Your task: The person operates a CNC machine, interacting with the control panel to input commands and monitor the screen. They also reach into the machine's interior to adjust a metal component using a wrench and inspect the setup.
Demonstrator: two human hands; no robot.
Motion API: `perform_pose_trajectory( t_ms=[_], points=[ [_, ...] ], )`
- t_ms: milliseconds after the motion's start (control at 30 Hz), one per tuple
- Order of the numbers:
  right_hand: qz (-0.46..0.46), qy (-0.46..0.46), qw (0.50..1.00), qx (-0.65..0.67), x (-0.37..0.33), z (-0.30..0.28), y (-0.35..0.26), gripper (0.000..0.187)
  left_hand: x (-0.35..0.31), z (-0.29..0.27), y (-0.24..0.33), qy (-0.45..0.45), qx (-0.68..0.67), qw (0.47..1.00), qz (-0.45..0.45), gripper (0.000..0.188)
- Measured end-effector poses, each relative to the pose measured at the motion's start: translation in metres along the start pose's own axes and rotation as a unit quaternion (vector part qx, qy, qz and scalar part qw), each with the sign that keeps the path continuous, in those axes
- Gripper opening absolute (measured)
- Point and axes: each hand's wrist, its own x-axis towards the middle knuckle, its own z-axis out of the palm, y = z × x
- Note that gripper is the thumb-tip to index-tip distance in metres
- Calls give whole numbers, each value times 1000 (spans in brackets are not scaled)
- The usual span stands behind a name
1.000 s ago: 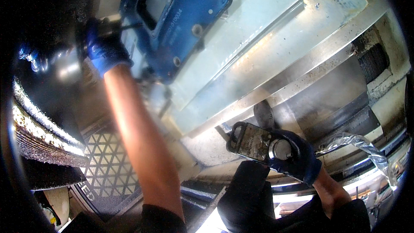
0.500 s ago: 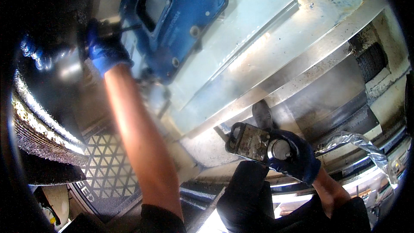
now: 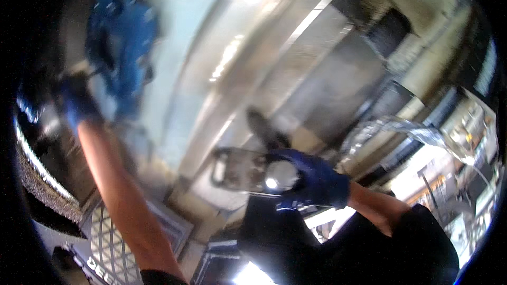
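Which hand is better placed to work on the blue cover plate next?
Left, probably. The left hand is stretched up beside the blue cover plate, while the right hand sits lower, fingers closed around a flat metal tool. Heavy blur hides whether the left actually touches it.

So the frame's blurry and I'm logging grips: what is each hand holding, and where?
Right hand grips the flat grey tool at its round end. Left hand is too blurred to tell.

Machine cover left of tool
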Motion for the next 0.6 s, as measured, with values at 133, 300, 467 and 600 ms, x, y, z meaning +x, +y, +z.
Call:
perform_pose_trajectory(
  t_ms=[133,300,467,600],
  points=[
    [-27,5,997,76,-47,-16,-13,100,-102,33,-117,181,626,719,240,66],
    [-7,31,989,144,-123,-35,-71,97,-248,100,-311,-12,542,835,94,55],
    [-87,95,987,100,-236,-58,-166,98,-353,232,-426,-163,142,955,-201,45],
    [-144,159,975,64,-335,-61,-218,102,-412,331,-484,-188,110,921,-324,53]
  ],
)
